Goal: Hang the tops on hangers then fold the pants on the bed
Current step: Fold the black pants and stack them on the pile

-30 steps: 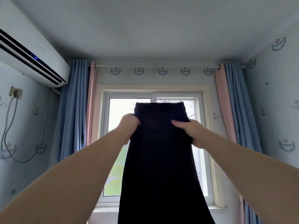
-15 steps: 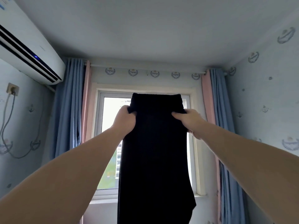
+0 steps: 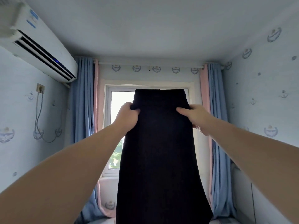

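Note:
A pair of black pants [image 3: 159, 151] hangs straight down in front of the window, held up at arm's length with the waistband on top. My left hand [image 3: 127, 118] grips the left edge just below the waistband. My right hand [image 3: 196, 116] pinches the right edge at the same height, thumb on the front of the cloth. The lower ends of the legs run out of the bottom of the frame. No hanger or top is in view.
A window [image 3: 115, 126] with blue and pink curtains [image 3: 84, 110] lies straight ahead. An air conditioner [image 3: 40, 46] hangs high on the left wall. A pale surface [image 3: 103, 221] shows at the bottom edge, and a white unit [image 3: 242, 191] stands low on the right.
The view has tipped slightly down, showing more wall below the window. Both hands keep their grip on the pants, which hang flatter and straighter than before.

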The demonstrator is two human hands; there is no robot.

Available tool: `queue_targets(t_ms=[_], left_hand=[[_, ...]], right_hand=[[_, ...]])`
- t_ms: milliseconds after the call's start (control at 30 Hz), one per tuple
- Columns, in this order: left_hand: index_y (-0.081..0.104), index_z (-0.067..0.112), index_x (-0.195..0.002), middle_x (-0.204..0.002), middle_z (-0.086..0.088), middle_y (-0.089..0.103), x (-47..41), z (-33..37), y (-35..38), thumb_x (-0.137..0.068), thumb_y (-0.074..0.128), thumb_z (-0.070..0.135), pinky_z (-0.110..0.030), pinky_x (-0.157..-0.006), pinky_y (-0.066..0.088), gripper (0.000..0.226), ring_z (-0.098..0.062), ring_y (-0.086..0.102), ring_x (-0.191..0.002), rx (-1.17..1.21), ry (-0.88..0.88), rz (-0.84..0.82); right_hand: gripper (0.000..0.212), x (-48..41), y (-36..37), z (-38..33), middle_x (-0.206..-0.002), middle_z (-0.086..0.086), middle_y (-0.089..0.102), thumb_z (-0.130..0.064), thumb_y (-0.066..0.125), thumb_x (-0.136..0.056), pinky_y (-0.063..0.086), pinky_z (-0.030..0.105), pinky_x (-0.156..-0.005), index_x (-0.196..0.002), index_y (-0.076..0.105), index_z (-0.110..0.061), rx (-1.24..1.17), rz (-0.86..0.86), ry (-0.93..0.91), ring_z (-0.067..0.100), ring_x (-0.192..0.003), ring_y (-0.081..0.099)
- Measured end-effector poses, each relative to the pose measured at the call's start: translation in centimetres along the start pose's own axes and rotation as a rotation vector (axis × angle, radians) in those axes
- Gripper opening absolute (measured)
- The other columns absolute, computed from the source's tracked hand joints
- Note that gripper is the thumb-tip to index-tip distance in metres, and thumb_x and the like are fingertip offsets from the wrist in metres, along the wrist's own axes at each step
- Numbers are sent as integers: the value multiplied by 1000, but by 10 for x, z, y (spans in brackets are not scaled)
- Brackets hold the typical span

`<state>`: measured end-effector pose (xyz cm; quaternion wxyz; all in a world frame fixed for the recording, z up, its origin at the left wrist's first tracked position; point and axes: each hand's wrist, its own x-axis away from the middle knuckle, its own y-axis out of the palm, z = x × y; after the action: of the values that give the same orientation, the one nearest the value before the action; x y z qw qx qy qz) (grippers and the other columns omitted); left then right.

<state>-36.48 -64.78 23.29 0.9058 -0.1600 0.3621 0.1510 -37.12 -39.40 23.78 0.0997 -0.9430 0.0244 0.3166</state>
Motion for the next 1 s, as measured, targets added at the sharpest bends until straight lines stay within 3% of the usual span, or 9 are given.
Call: queue_targets(t_ms=[200,367,533,733,900,1000], left_hand=[[59,17,-112,-106,-3,68,44,-7,-6,-99,54,16,-38,-83,55,14,-23,66,-98,7,-74,-32],[60,15,-114,-107,-2,69,77,-49,-7,-100,55,14,-32,-76,52,16,-20,67,-97,48,-198,-54],[61,16,-115,-110,-5,71,109,-112,-6,-100,56,11,-40,-88,57,17,-24,70,-99,81,-313,-103],[60,9,-116,-110,-13,70,144,-202,0,-99,58,5,-50,-95,56,17,-33,69,-104,80,-460,-126],[60,14,-111,-111,-9,69,175,-302,6,-98,58,8,-43,-90,58,15,-27,68,-102,45,-583,-180],[60,14,-111,-106,-6,71,184,-377,9,-96,63,11,-39,-87,59,16,-22,69,-98,6,-663,-237]], right_hand=[[19,45,2,5,-102,-1,75,-34,73,-92,53,26,-66,-104,68,-20,-24,0,69,17,-92,72],[14,67,16,36,-81,-14,77,-33,77,-88,54,22,-61,-93,66,-26,-17,-53,157,8,-77,74],[17,84,40,95,-86,-12,78,-33,78,-87,57,22,-59,-98,67,-24,0,-137,251,7,-76,75],[24,100,85,186,-92,-8,79,-33,78,-87,56,27,-71,-105,69,-21,21,-224,404,11,-85,75],[25,107,136,280,-101,0,79,-26,78,-87,58,31,-75,-109,71,-16,88,-311,546,15,-89,76],[25,108,173,343,-108,7,77,-20,76,-89,59,40,-90,-112,71,-11,165,-381,634,21,-100,73]])
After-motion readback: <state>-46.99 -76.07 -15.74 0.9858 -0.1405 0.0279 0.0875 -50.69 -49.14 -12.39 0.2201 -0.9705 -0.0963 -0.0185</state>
